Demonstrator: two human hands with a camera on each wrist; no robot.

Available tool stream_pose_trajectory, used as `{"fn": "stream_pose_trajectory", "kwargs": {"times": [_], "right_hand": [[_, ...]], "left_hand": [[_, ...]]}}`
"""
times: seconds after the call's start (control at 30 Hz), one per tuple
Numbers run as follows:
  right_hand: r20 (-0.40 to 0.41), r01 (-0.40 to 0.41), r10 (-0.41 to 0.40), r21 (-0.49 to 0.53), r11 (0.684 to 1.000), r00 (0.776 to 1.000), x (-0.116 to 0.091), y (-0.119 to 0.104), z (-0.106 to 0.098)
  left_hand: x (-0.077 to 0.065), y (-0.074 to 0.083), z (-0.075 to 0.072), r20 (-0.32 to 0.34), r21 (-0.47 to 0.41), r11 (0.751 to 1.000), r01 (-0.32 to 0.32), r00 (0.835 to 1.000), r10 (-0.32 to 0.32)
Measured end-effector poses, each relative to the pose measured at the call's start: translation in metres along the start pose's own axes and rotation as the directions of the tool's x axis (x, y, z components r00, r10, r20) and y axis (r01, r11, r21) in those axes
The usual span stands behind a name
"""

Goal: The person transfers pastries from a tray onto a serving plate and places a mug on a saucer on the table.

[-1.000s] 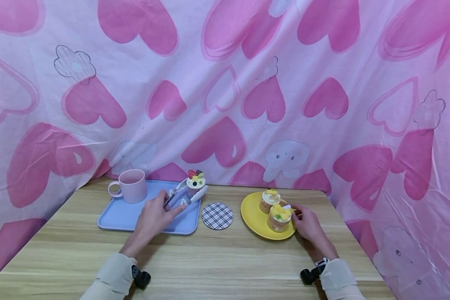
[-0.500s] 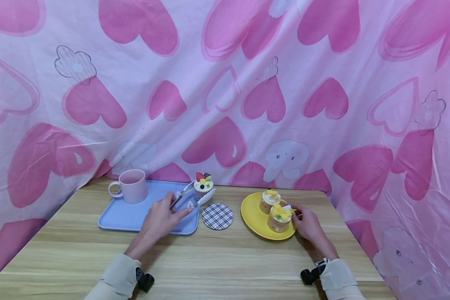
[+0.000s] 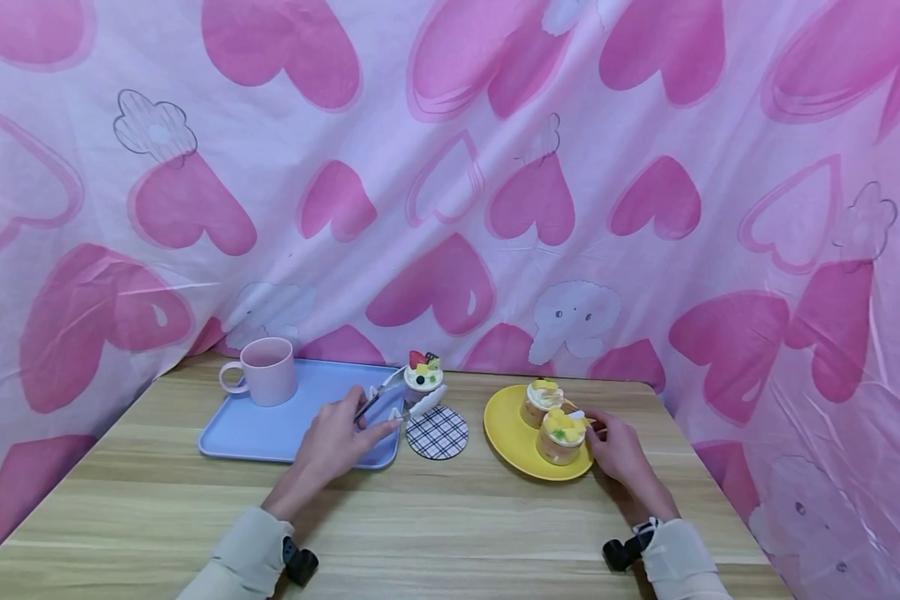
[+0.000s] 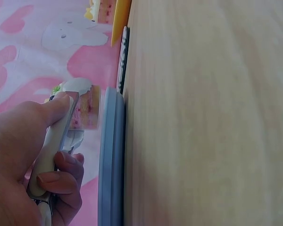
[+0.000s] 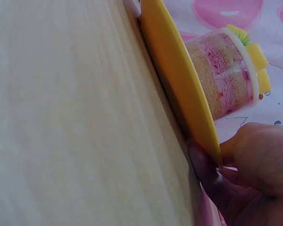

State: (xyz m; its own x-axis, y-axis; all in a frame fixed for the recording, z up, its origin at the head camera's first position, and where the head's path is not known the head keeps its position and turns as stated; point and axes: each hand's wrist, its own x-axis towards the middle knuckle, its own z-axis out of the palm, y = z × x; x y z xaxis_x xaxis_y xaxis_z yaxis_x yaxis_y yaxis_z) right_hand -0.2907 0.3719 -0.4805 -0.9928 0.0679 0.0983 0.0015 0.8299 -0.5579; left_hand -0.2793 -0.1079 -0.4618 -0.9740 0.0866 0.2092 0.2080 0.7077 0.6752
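Observation:
My left hand [image 3: 339, 435] grips a pair of tongs [image 4: 54, 143] with white tips. Between the tong tips is a small dessert cup [image 3: 423, 382] topped with cream, strawberry and other fruit. It is held upright past the right edge of the blue tray [image 3: 262, 437], overlapping the back of the round plaid coaster [image 3: 438, 435] in the head view. My right hand [image 3: 619, 446] pinches the right rim of the yellow plate [image 3: 506, 433], thumb and fingers on either side of it. Two more dessert cups stand on that plate: a front one with yellow fruit cubes [image 3: 561, 442] and a creamy one [image 3: 543, 402] behind.
A pink mug [image 3: 268, 372] stands at the tray's back left corner. The wooden table [image 3: 450, 529] runs back to a pink heart-print cloth [image 3: 435, 283] hanging behind it. The coaster lies between tray and plate.
My left hand has moved right with the tongs, carrying the strawberry-topped dessert cup from over the tray to the coaster's back edge. My right hand stays at the plate.

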Motion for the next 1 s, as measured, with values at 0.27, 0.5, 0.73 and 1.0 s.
{"fn": "stream_pose_trajectory", "kwargs": {"times": [0.27, 0.5, 0.73, 1.0], "right_hand": [[0.002, -0.006, 0.006, 0.001, 1.0, 1.0, 0.0, 0.001, 0.0], [-0.001, -0.005, 0.005, 0.005, 1.0, 1.0, -0.001, 0.0, 0.001], [-0.001, 0.001, -0.001, 0.003, 1.0, 1.0, 0.0, -0.001, 0.001], [0.004, 0.0, 0.0, -0.01, 1.0, 1.0, 0.001, 0.001, 0.001]], "left_hand": [[0.0, 0.007, 0.008, 0.013, -0.015, 1.0, -0.011, 1.0, 0.012], [0.0, 0.015, 0.014, 0.009, -0.001, 0.999, -0.042, 0.999, 0.042], [0.0, 0.021, 0.02, 0.022, -0.015, 0.999, -0.044, 0.999, 0.045], [0.0, 0.028, 0.025, 0.051, -0.034, 0.998, -0.062, 0.997, 0.063]]}}
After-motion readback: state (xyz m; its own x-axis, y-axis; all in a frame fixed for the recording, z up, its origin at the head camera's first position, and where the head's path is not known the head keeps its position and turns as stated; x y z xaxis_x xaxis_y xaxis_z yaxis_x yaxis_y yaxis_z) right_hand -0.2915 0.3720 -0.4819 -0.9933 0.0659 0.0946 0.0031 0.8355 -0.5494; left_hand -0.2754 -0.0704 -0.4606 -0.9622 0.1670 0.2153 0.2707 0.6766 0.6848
